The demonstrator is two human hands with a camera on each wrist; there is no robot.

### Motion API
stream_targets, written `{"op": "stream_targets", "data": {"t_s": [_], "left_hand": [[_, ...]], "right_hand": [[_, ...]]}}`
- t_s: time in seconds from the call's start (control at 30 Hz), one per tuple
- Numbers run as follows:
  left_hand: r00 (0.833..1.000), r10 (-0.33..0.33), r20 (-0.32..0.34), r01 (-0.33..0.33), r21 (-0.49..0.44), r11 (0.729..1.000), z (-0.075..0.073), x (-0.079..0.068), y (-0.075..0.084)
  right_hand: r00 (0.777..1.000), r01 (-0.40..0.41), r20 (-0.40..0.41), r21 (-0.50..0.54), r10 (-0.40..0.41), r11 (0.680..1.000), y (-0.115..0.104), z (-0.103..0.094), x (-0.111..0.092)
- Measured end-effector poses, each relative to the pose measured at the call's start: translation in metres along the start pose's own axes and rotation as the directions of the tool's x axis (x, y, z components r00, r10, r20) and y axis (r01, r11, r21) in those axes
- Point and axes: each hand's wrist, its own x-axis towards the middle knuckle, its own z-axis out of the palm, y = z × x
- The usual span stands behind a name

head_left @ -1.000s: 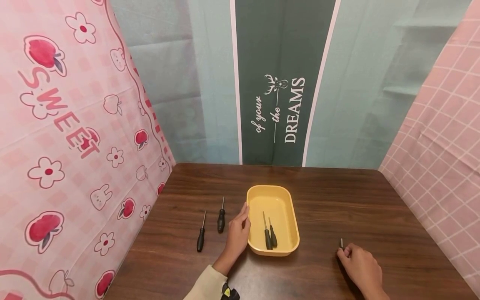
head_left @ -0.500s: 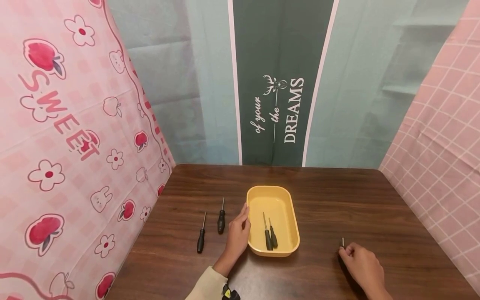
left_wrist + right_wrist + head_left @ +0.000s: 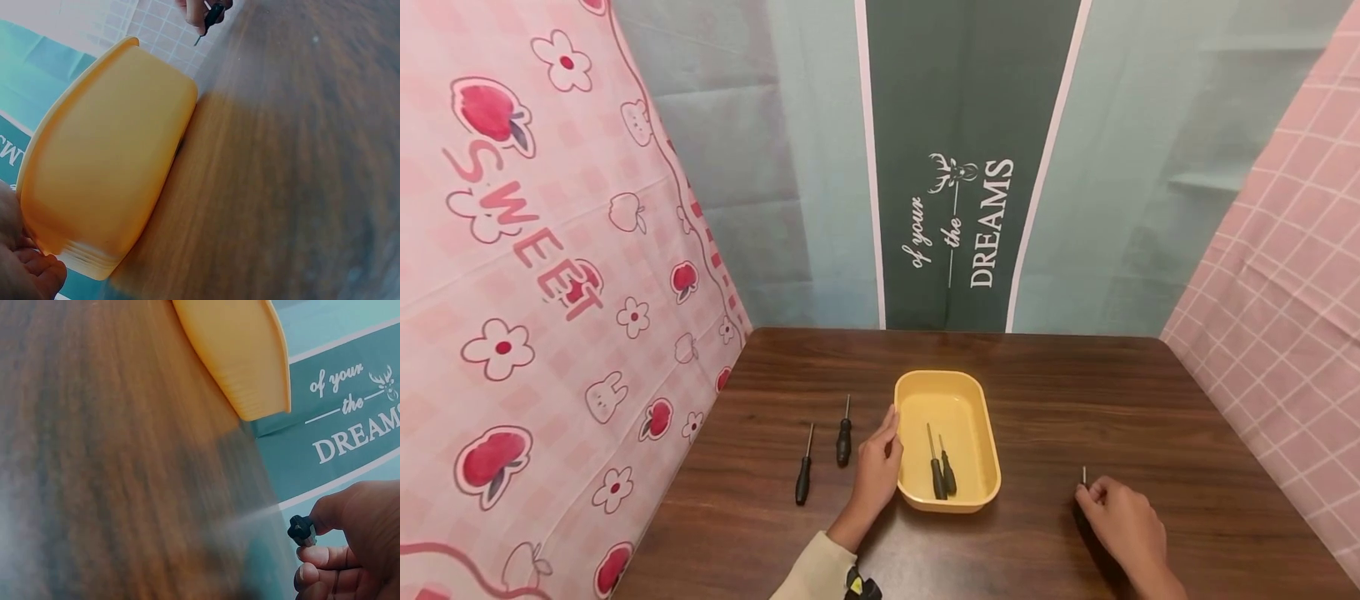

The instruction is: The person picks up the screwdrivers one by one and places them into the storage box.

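A yellow plastic bin (image 3: 943, 507) sits mid-table, with two black-handled screwdrivers (image 3: 937, 479) lying side by side inside. My left hand (image 3: 877, 462) grips its left rim; in the left wrist view the curled fingertips (image 3: 47, 275) show at the bin's end. Off to the right, my right hand (image 3: 1126, 521) pinches another screwdriver (image 3: 302, 530) by its black handle between thumb and fingers. Its short metal shaft points away from me in the head view, while most of the handle is hidden by the hand.
Left of the bin, two more black screwdrivers lie on the dark wooden table (image 3: 1037, 400): one nearer (image 3: 802, 479), one farther (image 3: 844, 442). Fabric hangings enclose the table: pink at left (image 3: 565, 350), green behind (image 3: 955, 100), pink checked at right (image 3: 1285, 317).
My right hand has shifted slightly forward with the screwdriver, and a bit more of its shaft and handle shows. The left hand and bin stay where they were.
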Motion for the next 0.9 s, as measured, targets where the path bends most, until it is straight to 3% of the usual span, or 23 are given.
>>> {"op": "stream_targets", "data": {"t_s": [0.53, 0.73, 0.9], "left_hand": [[1.000, -0.020, 0.000, 0.020, 0.000, 1.000, 0.001, 0.005, 0.003], [1.000, -0.026, 0.010, 0.026, -0.001, 1.000, 0.000, 0.002, 0.003], [1.000, -0.024, 0.007, 0.024, 0.002, 1.000, -0.001, 0.001, 0.003]], "right_hand": [[0.998, 0.043, -0.051, 0.000, -0.043, 0.999, -0.019, -0.010, 0.011], [0.999, 0.028, -0.026, 0.001, -0.028, 1.000, -0.024, -0.012, 0.010], [0.998, 0.023, -0.062, -0.007, -0.023, 1.000, -0.029, -0.013, 0.012]]}}
